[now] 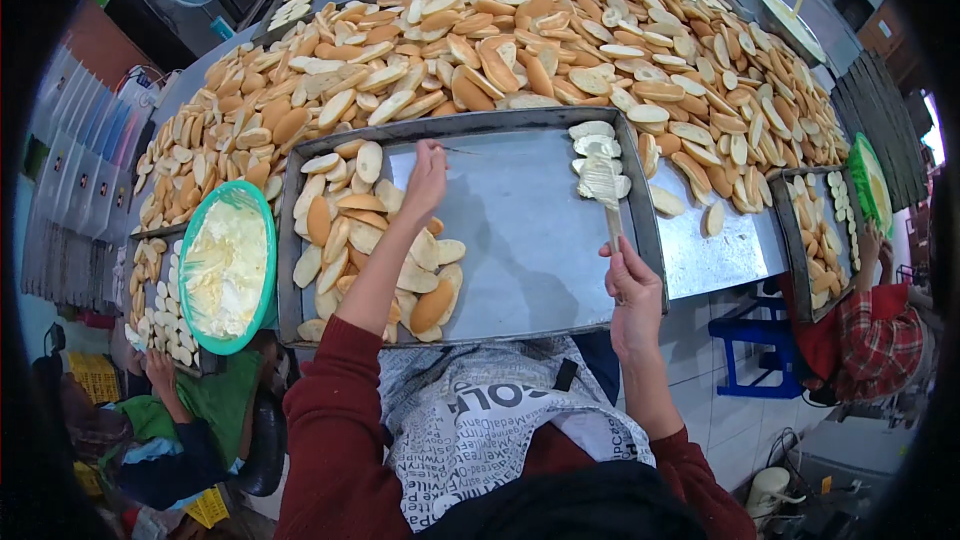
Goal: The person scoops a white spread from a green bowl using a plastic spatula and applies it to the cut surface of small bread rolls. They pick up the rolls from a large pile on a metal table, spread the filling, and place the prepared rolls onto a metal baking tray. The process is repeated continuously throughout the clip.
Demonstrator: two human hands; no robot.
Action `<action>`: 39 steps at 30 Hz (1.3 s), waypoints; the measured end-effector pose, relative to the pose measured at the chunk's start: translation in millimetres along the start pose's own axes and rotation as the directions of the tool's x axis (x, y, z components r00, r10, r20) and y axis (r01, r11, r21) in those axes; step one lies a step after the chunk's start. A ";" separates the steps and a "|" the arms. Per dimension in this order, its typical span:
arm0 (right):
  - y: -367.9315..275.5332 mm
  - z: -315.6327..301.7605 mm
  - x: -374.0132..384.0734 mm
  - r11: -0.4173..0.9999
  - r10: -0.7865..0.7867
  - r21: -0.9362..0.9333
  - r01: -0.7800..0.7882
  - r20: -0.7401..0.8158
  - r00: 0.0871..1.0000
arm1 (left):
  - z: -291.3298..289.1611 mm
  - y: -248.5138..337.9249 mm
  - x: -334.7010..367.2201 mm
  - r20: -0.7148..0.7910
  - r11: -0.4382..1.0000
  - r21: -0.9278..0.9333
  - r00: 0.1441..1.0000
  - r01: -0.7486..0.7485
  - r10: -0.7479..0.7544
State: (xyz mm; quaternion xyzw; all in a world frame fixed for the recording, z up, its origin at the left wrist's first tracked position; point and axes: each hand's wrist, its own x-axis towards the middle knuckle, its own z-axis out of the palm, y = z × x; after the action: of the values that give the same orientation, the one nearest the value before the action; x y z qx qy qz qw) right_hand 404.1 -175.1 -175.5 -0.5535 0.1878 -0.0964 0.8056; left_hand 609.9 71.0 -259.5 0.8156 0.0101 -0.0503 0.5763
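A large metal tray [640, 210] lies before me, with plain bread slices [345, 230] heaped in its left part. In its far right corner, several bread slices spread with pale cream [592, 130] form a short column. My right hand [636, 285] is closed around the handle of a spatula [611, 220], whose cream-coated blade rests over the nearest slices of that column. Over the tray's left middle, my left hand [428, 175] has its fingers pinched together. A thin dark edge sticks out from them to the right; its kind is unclear.
Beyond the tray spreads a big pile of bread slices [490, 65]. A green basin of cream [272, 250] stands to the left. Other people work at trays around the table, one hand [160, 372] at lower left. A blue stool [755, 345] stands at right.
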 end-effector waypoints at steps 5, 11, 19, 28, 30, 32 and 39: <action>13.5 6.8 -1.2 0.993 0.112 0.023 -0.114 0.085 0.990 | 8.1 16.9 -44.3 0.401 0.679 -0.582 0.884 0.447 -0.238; 17.3 15.7 -4.4 0.988 0.155 -0.004 -0.155 0.136 0.979 | 9.2 56.0 -98.7 0.353 0.641 -0.612 0.885 0.464 -0.304; 16.5 21.6 -6.9 0.974 0.224 0.006 -0.228 0.168 0.960 | 10.4 53.7 -124.4 0.312 0.627 -0.679 0.923 0.381 -0.223; 18.2 22.3 -8.5 0.966 0.246 0.026 -0.256 0.198 0.949 | 8.6 55.5 -129.5 0.419 0.208 -0.876 0.900 0.436 -0.123; 18.3 23.0 -9.5 0.969 0.237 0.018 -0.246 0.203 0.950 | 7.9 56.8 -131.5 0.412 0.261 -0.868 0.906 0.423 -0.099; 18.0 23.6 -10.5 0.974 0.221 -0.005 -0.226 0.214 0.951 | 6.7 59.9 -134.0 0.403 0.307 -0.862 0.913 0.404 -0.070; 28.0 32.8 -11.5 0.972 -0.073 -0.200 0.126 0.256 0.964 | 3.6 65.4 -140.9 0.437 0.250 -0.867 0.899 0.430 -0.030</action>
State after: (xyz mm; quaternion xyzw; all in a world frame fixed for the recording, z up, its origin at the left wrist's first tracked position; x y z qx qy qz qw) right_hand 405.6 -132.5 -188.9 -0.6536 0.0672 -0.0466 0.7524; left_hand 474.4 51.6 -186.1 0.2775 0.0623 -0.2562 0.9238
